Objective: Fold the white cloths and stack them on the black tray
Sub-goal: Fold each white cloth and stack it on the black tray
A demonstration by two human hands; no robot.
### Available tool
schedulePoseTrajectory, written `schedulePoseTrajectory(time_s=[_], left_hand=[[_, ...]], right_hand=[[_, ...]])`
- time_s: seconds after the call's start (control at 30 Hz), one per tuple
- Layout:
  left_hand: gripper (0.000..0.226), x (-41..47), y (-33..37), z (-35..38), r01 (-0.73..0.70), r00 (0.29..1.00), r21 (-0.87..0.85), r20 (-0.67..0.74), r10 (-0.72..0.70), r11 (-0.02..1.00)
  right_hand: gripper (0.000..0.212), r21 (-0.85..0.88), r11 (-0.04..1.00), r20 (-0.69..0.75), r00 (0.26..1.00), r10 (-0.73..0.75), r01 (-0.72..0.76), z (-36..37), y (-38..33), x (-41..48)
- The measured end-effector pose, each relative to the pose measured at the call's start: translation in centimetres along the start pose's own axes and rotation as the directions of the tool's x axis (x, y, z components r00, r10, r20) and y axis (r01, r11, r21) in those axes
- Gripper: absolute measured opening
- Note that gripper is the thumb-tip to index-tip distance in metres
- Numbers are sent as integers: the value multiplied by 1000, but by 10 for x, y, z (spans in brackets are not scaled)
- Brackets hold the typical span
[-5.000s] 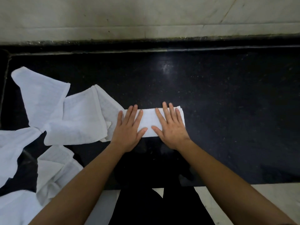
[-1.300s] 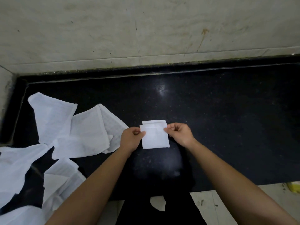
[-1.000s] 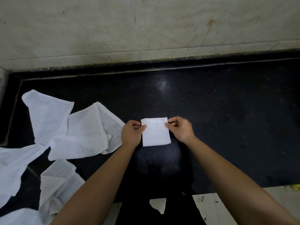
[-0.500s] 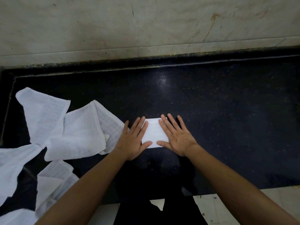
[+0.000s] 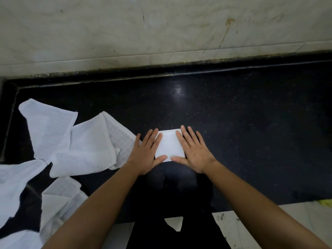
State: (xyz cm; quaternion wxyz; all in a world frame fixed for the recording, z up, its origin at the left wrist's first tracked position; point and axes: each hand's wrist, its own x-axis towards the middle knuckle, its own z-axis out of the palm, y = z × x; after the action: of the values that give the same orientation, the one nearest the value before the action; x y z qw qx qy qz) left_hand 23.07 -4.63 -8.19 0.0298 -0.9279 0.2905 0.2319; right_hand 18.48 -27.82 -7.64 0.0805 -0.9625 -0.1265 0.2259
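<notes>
Pressing flat, both palms lay open: left hand (image 5: 145,154) and right hand (image 5: 194,154) pinned a small folded cloth (image 5: 169,146), square and waffle-textured, on the glossy black slab (image 5: 242,132); rumpled cloths (image 5: 86,141) sprawled left, marble wall (image 5: 161,29) beyond.

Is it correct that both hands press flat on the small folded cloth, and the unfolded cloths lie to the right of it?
Not quite. In the head view the left hand and right hand do press flat on the folded cloth, but the unfolded cloths lie to its left, not its right.
</notes>
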Motion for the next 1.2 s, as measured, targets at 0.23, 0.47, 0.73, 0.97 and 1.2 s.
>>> schedulePoseTrajectory(time_s=[0.23, 0.47, 0.73, 0.97, 1.2], left_hand=[[66, -36, 26, -14, 185, 968, -218, -127, -216, 958], [61, -54, 27, -17, 250, 960, -277, -50, -274, 928], [78, -48, 18, -24, 292, 951, -409, 25, -309, 864], [97, -28, 11, -74, 136, 991, -533, 87, -106, 835], [12, -29, 5, -94, 16, 999, -746, 46, 28, 666]], right_hand=[[71, 311, 910, -110, 940, 322, -276, -2, -20, -44], [32, 551, 738, 27, 892, 451, -390, -5, -28, -36], [33, 896, 339, 117, 888, 444, -288, -11, -36, -32], [73, 938, 311, 94, 974, 206, -156, -52, -31, -39], [57, 940, 299, 87, 961, 262, -167, -90, -15, -64]])
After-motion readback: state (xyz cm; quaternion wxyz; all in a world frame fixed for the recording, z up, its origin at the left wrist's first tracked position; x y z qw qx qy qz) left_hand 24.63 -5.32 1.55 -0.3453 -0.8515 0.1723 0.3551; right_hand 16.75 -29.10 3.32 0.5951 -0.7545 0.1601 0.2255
